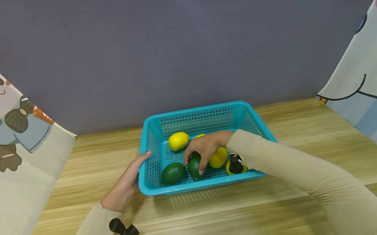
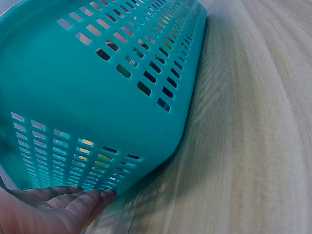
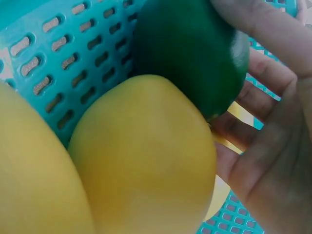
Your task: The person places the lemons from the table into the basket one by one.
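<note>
My right hand reaches into a turquoise plastic basket and grips a dark green, avocado-like fruit, thumb on the near side and fingers curled round the far side. In the right wrist view that green fruit leans close to a yellow fruit. A second green fruit lies to its left, in the basket's near left corner. My left hand holds the basket's left side, thumb over the rim; the left wrist view shows its fingers against the slotted outer wall.
A yellow lemon lies at the basket's back left. More yellow fruit sits to the right, partly hidden by my right hand and sleeve. The basket stands on a wood-grain table before a grey backdrop, with printed cloths at both sides.
</note>
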`<action>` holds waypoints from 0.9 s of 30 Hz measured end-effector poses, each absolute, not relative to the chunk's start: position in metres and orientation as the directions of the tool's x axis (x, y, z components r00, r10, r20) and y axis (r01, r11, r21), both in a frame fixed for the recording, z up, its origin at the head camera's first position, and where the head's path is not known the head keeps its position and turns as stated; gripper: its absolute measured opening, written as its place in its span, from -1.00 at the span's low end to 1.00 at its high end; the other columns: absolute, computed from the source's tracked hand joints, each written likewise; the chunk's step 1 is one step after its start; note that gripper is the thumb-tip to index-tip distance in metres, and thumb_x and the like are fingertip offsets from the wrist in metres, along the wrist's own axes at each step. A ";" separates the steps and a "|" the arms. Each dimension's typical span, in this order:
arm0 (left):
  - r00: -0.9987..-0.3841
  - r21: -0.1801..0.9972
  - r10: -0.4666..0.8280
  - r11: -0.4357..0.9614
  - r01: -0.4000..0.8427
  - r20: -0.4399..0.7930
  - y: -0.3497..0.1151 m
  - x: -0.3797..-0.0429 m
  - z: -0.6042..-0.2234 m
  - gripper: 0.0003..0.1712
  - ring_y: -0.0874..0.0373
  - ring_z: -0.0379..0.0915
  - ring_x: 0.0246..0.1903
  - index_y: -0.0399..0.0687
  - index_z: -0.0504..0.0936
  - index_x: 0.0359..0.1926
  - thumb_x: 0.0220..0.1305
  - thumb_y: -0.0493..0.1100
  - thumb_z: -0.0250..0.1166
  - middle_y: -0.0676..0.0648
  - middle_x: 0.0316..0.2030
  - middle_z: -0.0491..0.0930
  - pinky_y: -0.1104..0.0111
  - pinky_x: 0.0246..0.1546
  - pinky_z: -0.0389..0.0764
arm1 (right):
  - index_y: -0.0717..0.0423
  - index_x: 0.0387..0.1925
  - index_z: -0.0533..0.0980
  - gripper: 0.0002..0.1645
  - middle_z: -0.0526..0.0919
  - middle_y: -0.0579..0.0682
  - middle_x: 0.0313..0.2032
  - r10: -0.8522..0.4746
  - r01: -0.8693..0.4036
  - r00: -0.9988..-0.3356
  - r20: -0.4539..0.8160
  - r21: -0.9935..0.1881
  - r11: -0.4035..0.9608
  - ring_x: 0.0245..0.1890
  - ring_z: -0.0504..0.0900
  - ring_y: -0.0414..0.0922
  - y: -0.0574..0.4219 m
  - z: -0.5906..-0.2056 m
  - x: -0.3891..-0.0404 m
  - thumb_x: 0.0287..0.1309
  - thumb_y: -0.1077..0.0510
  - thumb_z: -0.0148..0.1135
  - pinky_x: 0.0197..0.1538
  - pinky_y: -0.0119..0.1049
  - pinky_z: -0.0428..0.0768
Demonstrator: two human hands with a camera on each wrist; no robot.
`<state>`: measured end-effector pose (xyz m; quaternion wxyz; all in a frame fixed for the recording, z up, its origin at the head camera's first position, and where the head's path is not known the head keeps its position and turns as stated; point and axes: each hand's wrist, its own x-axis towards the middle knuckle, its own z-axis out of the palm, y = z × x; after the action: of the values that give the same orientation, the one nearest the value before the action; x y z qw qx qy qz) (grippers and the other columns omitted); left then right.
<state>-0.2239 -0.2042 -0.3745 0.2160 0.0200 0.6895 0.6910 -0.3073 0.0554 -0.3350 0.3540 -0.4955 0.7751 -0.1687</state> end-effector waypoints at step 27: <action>-0.906 0.959 0.318 0.045 -0.279 -0.279 -0.204 -0.226 -0.374 -0.20 -0.15 0.30 0.14 -0.24 -0.18 0.44 0.37 0.13 -0.23 -0.45 0.29 0.10 0.03 0.09 0.45 | 0.16 0.07 0.50 -0.50 0.53 -0.06 0.08 -0.901 -0.668 -0.325 -0.288 -0.604 0.434 0.16 0.42 0.05 0.067 -0.320 -0.310 0.05 0.19 0.35 0.23 -0.20 0.38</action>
<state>-0.2260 -0.2044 -0.3741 0.2161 0.0141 0.6898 0.6909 -0.3096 0.0673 -0.3203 0.3024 -0.4960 0.7909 -0.1923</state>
